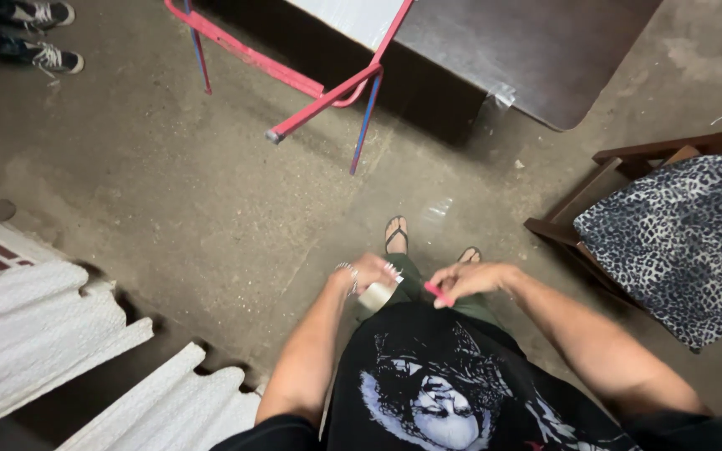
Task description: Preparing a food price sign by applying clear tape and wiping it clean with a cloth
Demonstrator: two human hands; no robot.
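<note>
I stand on a concrete floor and look straight down at my body. My left hand (pixel 371 271) is closed around a roll of clear tape (pixel 375 296), held in front of my waist. A bracelet sits on that wrist. My right hand (pixel 467 280) is a short way to the right, its fingers pinched on a small pink object (pixel 439 293). The two hands are close but not touching. My feet in sandals (pixel 396 235) show just beyond the hands.
White corrugated sheets (pixel 35 326) lie at the lower left. A red and blue metal frame (pixel 311 92) stands ahead beside a dark tabletop (pixel 528 50). A wooden chair with a leopard-print cushion (pixel 678 242) is at the right. Another person's sneakers (pixel 43 33) show at top left.
</note>
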